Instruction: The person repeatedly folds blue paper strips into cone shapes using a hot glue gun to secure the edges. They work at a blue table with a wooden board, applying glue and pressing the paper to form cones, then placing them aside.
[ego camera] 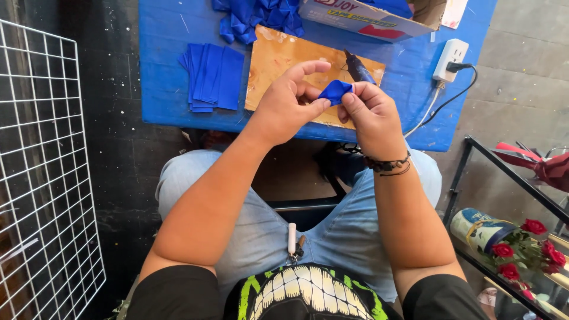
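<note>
From the head camera, both hands meet above the near edge of the blue table (166,101), pinching one small blue ribbon piece (335,91) between them. The left hand (287,104) is closed on it with thumb and forefinger at its lower left edge, while the right hand (370,112) grips its right side with thumb and fingertips. The piece looks folded into a rounded petal, so the step in hand seems to be shaping or creasing it; the next move probably calls for a steady pinch so the fold does not spring open. Just beyond the hands lies a stained brown board (278,56) with a dark glue gun (358,68) on it. Beyond and left of the left hand sits a stack of flat blue ribbon squares (212,77); farther off lies a heap of folded blue pieces (261,18). Beyond the right hand stands a long box (361,18), white and blue with a red patch and yellow strip.
</note>
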